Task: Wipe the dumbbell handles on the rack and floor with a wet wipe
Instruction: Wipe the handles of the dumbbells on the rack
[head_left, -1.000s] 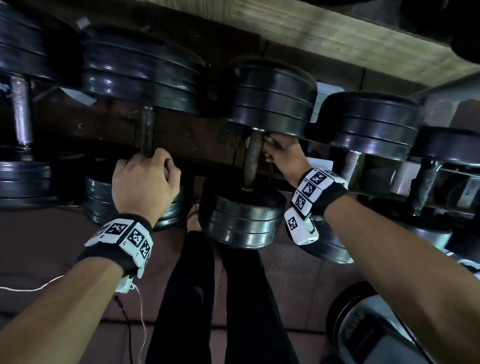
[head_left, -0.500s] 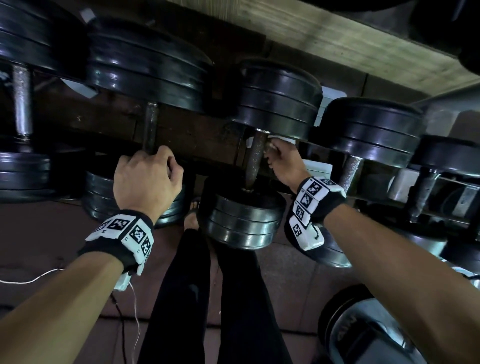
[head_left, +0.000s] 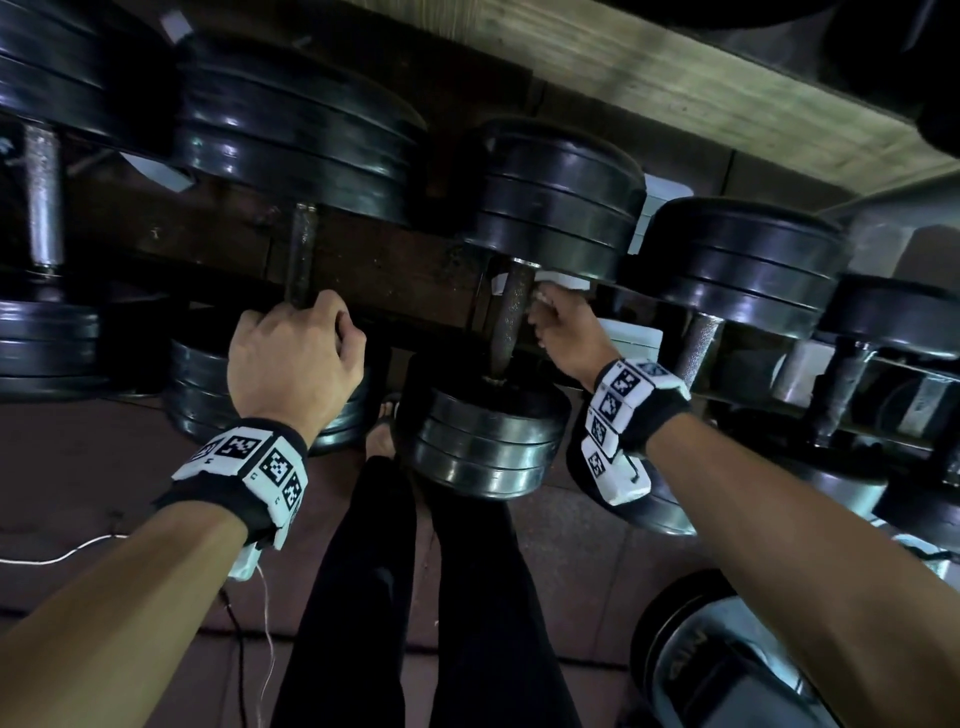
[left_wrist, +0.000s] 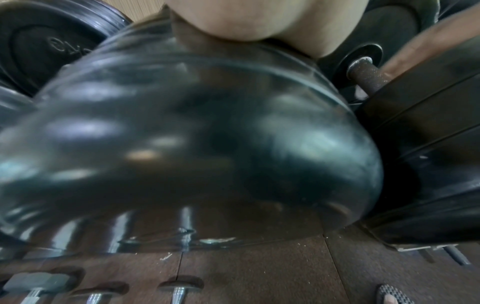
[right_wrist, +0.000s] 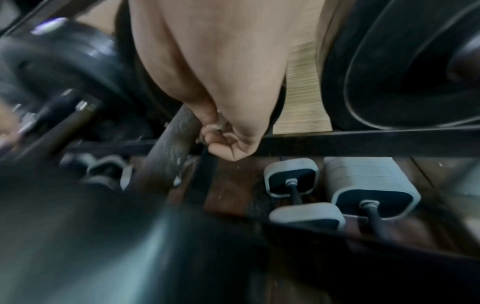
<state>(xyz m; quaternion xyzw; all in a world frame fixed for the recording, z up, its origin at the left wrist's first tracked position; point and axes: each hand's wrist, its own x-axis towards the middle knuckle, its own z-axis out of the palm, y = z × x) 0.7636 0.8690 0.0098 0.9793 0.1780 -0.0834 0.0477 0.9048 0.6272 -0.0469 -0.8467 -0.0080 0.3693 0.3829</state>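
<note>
Black plate dumbbells lie in a row on the rack. My left hand (head_left: 296, 358) grips the lower end of one rusty dumbbell handle (head_left: 302, 249); in the left wrist view only the palm (left_wrist: 259, 18) shows above a blurred black plate (left_wrist: 194, 133). My right hand (head_left: 569, 332) is at the right side of the middle dumbbell handle (head_left: 511, 312), near its upper end. The right wrist view has the curled fingers (right_wrist: 223, 142) pinching a crumpled wet wipe (right_wrist: 219, 125) against that handle (right_wrist: 174, 148).
More dumbbells continue to the right, one with a bright knurled handle (head_left: 698, 348). Grey dumbbells (right_wrist: 371, 185) lie on the brown floor under the dark rack rail (right_wrist: 363, 142). My black-clad legs (head_left: 389, 571) stand before the rack. A weight plate (head_left: 727, 665) lies at bottom right.
Little differs. My right hand has shifted slightly beside the upper part of the middle handle. My left hand keeps its grip on its handle.
</note>
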